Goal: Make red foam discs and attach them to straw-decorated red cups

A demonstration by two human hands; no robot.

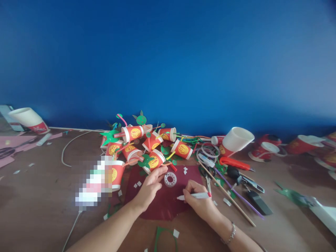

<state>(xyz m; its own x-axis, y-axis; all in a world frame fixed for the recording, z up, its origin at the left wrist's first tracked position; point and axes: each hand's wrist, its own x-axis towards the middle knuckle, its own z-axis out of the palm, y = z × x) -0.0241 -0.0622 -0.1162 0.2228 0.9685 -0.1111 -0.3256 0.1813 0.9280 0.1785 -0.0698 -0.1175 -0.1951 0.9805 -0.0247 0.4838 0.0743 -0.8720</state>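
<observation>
Left edge: A leaning stack of white paper cups, the outermost red [27, 119], stands near flat pink paper [4, 161].
Phone-like area: A blurred, pixelated object [93, 183] lies on the brown table [47, 210], a thin white cable [71, 231] at its lower end.
Cup heap: Red paper cups with yellow emblems [154, 159] lie tumbled together, with bent coloured straws and green paper cutouts among them.
Left hand: The person's bare left hand [152, 182] lies over the dark red sheet, fingers extended and close together, gripping nothing visible.
Dark red sheet: The maroon paper [168, 208] lies flat between the forearms, with small white scraps on it.
White ring: A flat, round ring with small holes [170, 185] lies on the sheet, just beside the left fingertips.
Right hand: The right hand [201, 205], wearing a wrist chain, is closed in a writing grip around a slim white marker with a red end [201, 195].
Marker tip: It points left above or on the sheet; contact cannot be told.
Right side: Black-handled scissors [208, 183], a pale wooden stick [228, 195], a purple stem [237, 194] and an orange-red cutter [235, 163] lie near a white cup stack [237, 140].
</observation>
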